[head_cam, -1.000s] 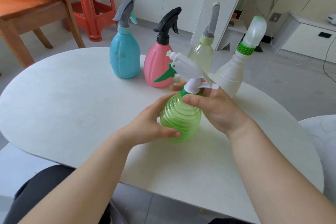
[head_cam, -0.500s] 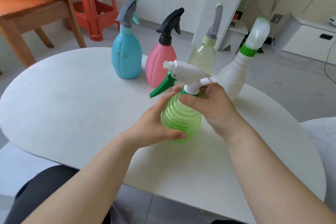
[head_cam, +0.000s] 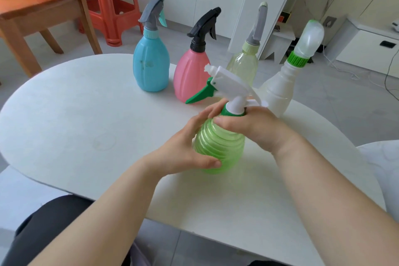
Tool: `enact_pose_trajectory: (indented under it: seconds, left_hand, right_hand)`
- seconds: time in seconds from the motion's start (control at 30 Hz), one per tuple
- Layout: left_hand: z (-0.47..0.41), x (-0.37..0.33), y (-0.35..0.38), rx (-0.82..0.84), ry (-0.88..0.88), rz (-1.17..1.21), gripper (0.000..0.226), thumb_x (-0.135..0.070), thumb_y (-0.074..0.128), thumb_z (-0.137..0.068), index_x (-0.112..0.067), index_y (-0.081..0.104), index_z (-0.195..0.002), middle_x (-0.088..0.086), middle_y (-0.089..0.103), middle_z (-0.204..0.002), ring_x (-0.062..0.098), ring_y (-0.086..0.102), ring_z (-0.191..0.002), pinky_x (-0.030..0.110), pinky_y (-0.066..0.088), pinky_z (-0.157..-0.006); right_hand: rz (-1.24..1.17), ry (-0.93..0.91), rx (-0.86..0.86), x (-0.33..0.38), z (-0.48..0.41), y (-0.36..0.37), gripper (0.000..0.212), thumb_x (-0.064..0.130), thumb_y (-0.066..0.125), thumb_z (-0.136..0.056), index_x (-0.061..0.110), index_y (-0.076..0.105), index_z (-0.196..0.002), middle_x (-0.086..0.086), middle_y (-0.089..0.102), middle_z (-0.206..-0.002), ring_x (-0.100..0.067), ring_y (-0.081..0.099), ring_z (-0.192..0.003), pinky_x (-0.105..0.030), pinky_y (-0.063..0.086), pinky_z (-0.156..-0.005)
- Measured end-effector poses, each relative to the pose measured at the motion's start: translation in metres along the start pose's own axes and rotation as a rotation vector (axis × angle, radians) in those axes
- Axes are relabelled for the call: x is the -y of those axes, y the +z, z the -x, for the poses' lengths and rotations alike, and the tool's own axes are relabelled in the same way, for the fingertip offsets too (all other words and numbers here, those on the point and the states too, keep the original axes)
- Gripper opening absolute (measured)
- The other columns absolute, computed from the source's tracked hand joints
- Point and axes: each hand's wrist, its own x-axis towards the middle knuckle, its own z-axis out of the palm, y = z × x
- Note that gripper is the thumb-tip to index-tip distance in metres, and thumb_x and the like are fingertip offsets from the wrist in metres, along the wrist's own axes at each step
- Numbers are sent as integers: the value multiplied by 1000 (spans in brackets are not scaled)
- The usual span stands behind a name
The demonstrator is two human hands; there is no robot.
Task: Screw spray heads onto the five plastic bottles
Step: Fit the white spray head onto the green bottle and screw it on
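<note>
We see bare counter [head_cam: 64,119] at left frame; four bottles, blue bottle [head_cam: 151,67] to white bottle [head_cam: 278,90], wall the upper centre.

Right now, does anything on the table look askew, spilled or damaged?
Little. The blue bottle has dark smudges on its front. No spill shows. The green bottle is held by the left hand, the right hand at its spray head.

The room is lit by soft, bright daylight. Shadows are faint. Straight lines are bent near the edges.
</note>
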Motion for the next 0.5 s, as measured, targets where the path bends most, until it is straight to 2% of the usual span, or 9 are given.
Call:
enact_pose_trajectory:
  seconds: [0.03,0.1,0.17,0.23,0.3,0.33,0.4,0.43,0.5]
  left_hand:
    - [1,2,3,-32,-12,-18,89,-13,76,-53,-51,26,-117,-38,33,-124,-27,33,-112,-4,30,-85]
    - [2,8,11,-146,-41,-58,83,-19,82,-49,-45,32,-110,-29,40,-117,-30,39,-101,-6,31,-79]
    - [2,12,17,-271,-65,-81,77,-24,83,-45,-47,37,-102,-30,48,-104,-28,46,-91,-6,35,-73]
    - [0,14,20,-319,-87,-125,74,-27,86,-44,-50,38,-96,-33,51,-96,-29,47,-85,-6,35,-69]
    - [-2,16,23,-335,-102,-153,74,-25,87,-47,-52,38,-94,-35,51,-94,-30,46,-83,-6,35,-67]
    - [-3,16,24,-344,-109,-150,72,-27,86,-47,-52,38,-94,-35,51,-93,-30,47,-83,-6,36,-67]
    - [-3,17,24,-348,-122,-116,71,-34,81,-42,-51,38,-96,-34,52,-95,-28,47,-85,-4,38,-69]
    - [-3,17,22,-333,-125,-101,74,-35,81,-41,-50,37,-99,-32,52,-98,-28,47,-87,-4,38,-72]
    - [-3,15,17,-266,-111,-129,83,-28,84,-45,-50,34,-107,-27,52,-105,-31,43,-91,-6,35,-74]
  right_hand:
    - [-61,-16,-52,-1,0,5,8,21,61,-62,27,67,-62,15,71,-79,0,64,-86,-19,48,-82]
    - [-149,-47,-219,-5,-3,17,23,12,63,-68,29,65,-53,13,71,-73,1,63,-78,-18,48,-77]
    - [-167,-55,-429,-9,-4,29,28,8,62,-71,29,63,-52,11,69,-71,1,62,-70,-11,48,-72]
    - [-108,-35,-646,-10,-5,40,19,12,62,-70,25,63,-57,4,69,-71,-4,60,-67,-7,43,-64]
    - [-24,6,-793,-10,-7,49,7,16,64,-70,12,66,-66,-7,71,-77,-19,63,-75,-23,47,-74]
    - [1,20,-826,-9,-8,51,12,18,64,-71,6,66,-70,-11,71,-78,-24,63,-79,-30,47,-77]
    - [-46,31,-705,-4,-8,43,14,19,67,-70,6,64,-71,-7,67,-75,-21,62,-77,-33,47,-76]
    - [-104,23,-534,-2,-8,34,11,20,69,-70,10,64,-71,-5,66,-75,-15,61,-76,-30,47,-74]
    - [-77,-54,-70,5,-3,9,15,23,69,-68,17,67,-81,1,71,-87,-4,62,-88,-21,49,-79]
